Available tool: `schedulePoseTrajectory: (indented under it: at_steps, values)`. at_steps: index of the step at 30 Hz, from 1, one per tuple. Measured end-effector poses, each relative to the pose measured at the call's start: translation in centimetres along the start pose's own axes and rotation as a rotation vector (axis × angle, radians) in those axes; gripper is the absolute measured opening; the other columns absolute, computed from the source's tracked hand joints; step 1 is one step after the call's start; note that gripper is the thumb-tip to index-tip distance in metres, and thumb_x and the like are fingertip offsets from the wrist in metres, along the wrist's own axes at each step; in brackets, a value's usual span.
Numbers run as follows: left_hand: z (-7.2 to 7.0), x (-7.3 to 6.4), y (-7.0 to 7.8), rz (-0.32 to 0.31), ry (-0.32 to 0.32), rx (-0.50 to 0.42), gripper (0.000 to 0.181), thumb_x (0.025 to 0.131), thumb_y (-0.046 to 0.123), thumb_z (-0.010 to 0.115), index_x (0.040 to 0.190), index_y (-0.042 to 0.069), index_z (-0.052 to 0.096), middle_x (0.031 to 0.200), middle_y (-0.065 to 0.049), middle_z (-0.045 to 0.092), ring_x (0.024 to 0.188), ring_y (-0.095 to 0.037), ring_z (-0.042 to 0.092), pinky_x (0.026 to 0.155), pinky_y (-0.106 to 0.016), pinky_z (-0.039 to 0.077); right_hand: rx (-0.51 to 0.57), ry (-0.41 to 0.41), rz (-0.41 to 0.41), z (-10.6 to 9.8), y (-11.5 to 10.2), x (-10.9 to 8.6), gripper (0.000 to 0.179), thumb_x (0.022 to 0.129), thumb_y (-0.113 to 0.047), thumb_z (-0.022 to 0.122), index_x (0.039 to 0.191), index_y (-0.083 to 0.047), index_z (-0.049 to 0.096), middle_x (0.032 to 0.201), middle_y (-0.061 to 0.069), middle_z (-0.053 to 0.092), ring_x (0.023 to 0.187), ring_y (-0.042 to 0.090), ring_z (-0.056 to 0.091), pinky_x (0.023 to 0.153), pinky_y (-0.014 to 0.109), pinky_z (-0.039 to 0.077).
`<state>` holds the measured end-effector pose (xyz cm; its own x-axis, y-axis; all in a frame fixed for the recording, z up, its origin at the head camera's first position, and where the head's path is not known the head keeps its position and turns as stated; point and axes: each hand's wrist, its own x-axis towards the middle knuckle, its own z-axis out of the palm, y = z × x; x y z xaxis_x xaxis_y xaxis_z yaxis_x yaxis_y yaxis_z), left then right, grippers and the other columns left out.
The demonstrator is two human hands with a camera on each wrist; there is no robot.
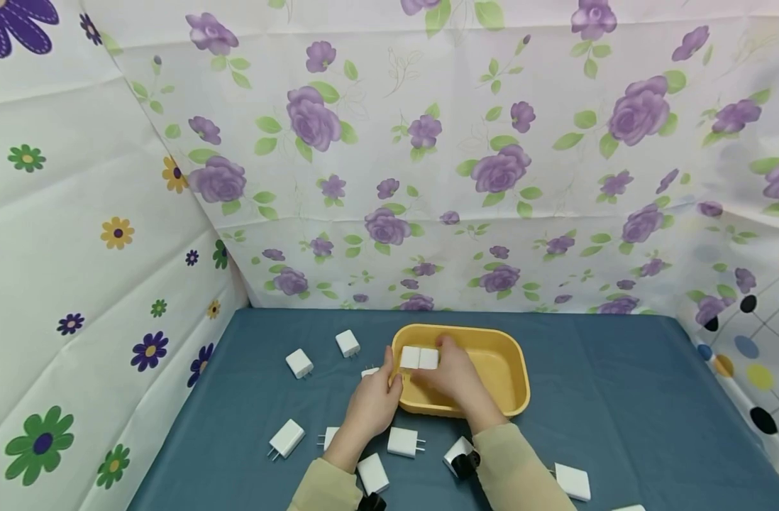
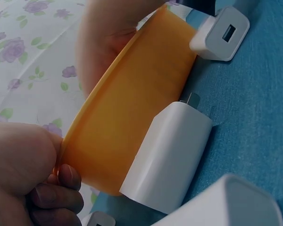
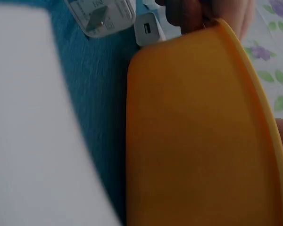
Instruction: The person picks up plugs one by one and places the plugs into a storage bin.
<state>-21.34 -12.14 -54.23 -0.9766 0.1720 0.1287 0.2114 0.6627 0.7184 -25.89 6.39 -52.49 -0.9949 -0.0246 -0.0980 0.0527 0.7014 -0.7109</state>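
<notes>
A yellow plastic tub (image 1: pixel 492 408) stands on the blue cloth. My left hand (image 1: pixel 372 401) grips the tub's left end; in the left wrist view its fingers (image 2: pixel 56 197) curl below the rim. Reaching over the near side, my right hand (image 1: pixel 456 376) is inside the tub and pinches a white USB charger (image 1: pixel 429 358). Another white charger (image 1: pixel 410 357) sits right beside it, at the tub's left end. The tub wall hides most of the right hand in both wrist views.
Several white plug chargers lie scattered on the cloth: a charger (image 1: pixel 403 442) before the tub, a charger (image 1: pixel 299 363) to its left, a charger (image 1: pixel 572 482) at front right. Flowered sheets (image 1: pixel 338 213) rise behind and at the sides.
</notes>
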Motion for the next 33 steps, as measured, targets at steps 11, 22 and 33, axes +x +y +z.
schedulePoseTrajectory:
  at_steps: [11, 22, 33]
  values:
    - [2.3, 1.3, -3.6, 0.005, 0.013, 0.047, 0.064, 0.114, 0.033, 0.050, 0.169, 0.006, 0.031, 0.057, 0.007, 0.048, 0.045, -0.010, 0.043, 0.044, -0.032, 0.032, -0.097, 0.035, 0.018, 0.6, -1.7, -0.1, 0.077, 0.084, -0.036, 0.094, 0.139, 0.001, 0.054, 0.123, 0.023, 0.062, 0.098, 0.035, 0.064, 0.095, 0.054, 0.055]
    - [1.0, 0.7, -2.4, 0.013, 0.010, 0.011, 0.063, 0.115, 0.032, 0.047, 0.169, 0.006, 0.029, 0.060, 0.005, 0.047, 0.047, -0.012, 0.042, 0.045, -0.034, 0.031, -0.097, 0.036, 0.019, 0.6, -1.6, 0.2, 0.074, 0.085, -0.035, 0.094, 0.136, 0.002, 0.056, 0.117, 0.020, 0.062, 0.095, 0.032, 0.063, 0.093, 0.052, 0.055]
    - [-0.6, -0.4, 1.2, -0.053, -0.023, 0.031, 0.060, 0.113, 0.018, 0.052, 0.166, -0.003, 0.032, 0.057, 0.002, 0.048, 0.044, -0.013, 0.041, 0.045, -0.030, 0.029, -0.095, 0.049, 0.010, 0.5, -1.6, 0.0, 0.067, 0.086, -0.031, 0.093, 0.131, 0.001, 0.057, 0.112, 0.018, 0.063, 0.092, 0.031, 0.063, 0.092, 0.052, 0.056]
